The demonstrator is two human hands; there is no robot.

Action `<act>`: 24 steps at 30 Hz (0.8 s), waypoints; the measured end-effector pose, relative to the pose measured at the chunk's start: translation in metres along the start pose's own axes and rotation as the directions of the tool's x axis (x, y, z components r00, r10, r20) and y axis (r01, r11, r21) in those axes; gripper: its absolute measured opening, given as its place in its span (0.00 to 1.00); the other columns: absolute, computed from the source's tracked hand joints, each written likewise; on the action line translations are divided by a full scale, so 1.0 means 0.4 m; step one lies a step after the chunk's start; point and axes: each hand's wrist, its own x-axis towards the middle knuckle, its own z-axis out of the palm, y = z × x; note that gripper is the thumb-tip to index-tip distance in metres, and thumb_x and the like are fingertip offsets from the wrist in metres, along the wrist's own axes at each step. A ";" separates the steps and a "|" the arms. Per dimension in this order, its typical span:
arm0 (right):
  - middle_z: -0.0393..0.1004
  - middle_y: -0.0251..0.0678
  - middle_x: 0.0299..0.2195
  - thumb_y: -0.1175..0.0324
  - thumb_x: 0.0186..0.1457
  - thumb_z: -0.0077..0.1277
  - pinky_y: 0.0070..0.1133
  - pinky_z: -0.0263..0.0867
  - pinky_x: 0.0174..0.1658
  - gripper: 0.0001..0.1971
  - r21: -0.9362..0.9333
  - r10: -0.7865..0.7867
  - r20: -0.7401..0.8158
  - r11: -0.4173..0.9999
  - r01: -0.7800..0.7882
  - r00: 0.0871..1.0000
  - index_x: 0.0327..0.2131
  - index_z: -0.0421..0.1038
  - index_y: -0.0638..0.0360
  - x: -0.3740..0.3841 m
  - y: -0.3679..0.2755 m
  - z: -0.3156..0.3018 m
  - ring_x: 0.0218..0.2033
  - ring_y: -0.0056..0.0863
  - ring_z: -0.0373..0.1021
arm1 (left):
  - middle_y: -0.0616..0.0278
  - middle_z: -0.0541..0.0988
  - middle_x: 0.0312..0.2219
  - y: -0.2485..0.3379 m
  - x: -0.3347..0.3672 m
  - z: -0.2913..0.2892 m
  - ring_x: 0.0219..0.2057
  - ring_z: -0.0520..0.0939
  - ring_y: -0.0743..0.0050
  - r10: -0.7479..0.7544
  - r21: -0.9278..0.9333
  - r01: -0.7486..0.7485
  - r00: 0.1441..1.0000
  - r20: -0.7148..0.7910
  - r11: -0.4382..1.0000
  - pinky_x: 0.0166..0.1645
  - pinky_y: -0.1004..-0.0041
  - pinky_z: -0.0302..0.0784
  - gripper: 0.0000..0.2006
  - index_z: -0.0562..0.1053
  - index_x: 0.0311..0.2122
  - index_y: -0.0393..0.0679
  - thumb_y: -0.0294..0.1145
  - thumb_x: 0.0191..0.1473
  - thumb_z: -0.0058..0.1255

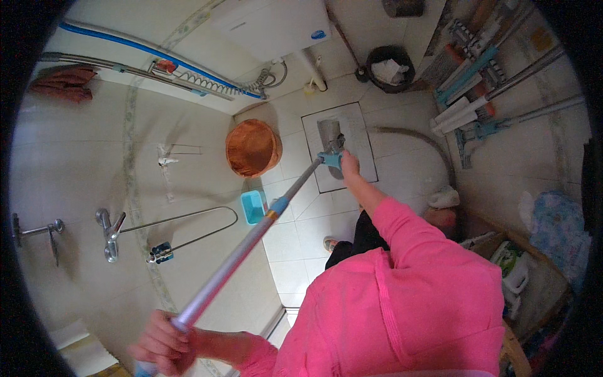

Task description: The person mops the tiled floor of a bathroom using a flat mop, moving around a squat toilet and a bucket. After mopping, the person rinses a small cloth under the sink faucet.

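Note:
My left hand (pixel 164 344) is wrapped round the end of a long metal pole (pixel 251 237) with light blue fittings, at the lower left. The pole slants up and away to the right. At its far end a light blue plastic head (pixel 330 159) is gripped by my right hand (pixel 350 166), fingers closed. Something grey and dark sits at that head, too unclear to name. All this hangs over a squat toilet (pixel 327 129) set in a white floor panel. Whether the head touches the toilet I cannot tell.
An orange-brown bucket (pixel 253 149) and a small turquoise basin (pixel 253 207) stand left of the pole. A dark bin (pixel 390 70) holds white paper. Several mops (pixel 477 94) lean on the right wall. A grey hose (pixel 427 138) curves along the floor. A tap (pixel 111 235) juts from the left wall.

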 end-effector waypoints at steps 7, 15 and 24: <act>0.71 0.39 0.27 0.60 0.53 0.41 0.28 0.61 0.32 0.13 -0.178 -0.263 0.141 0.942 0.286 0.954 0.27 0.71 0.58 0.261 -0.061 -0.180 0.30 0.31 0.68 | 0.73 0.59 0.09 0.153 0.233 -0.175 0.12 0.60 0.84 -0.021 0.016 0.022 0.999 -0.040 1.000 0.27 0.82 0.58 0.11 0.57 0.18 0.47 0.23 0.40 0.48; 0.63 0.48 0.49 0.73 0.43 0.50 0.32 0.57 0.53 0.29 -0.358 -0.429 0.662 0.540 0.762 0.615 0.52 0.58 0.59 -0.154 -0.230 -0.130 0.52 0.43 0.59 | 0.70 0.59 0.14 -0.040 0.282 -0.062 0.15 0.59 0.81 -0.115 -0.061 0.117 0.993 0.040 0.991 0.26 0.79 0.58 0.09 0.60 0.20 0.45 0.25 0.42 0.49; 0.69 0.41 0.34 0.67 0.50 0.45 0.37 0.63 0.38 0.08 -0.279 -0.753 0.393 0.449 0.849 0.528 0.35 0.64 0.56 -0.319 -0.334 0.009 0.39 0.43 0.66 | 0.67 0.63 0.15 -0.330 0.300 0.098 0.16 0.62 0.79 -0.160 -0.096 0.168 0.983 0.087 0.981 0.25 0.76 0.60 0.03 0.66 0.26 0.41 0.26 0.45 0.47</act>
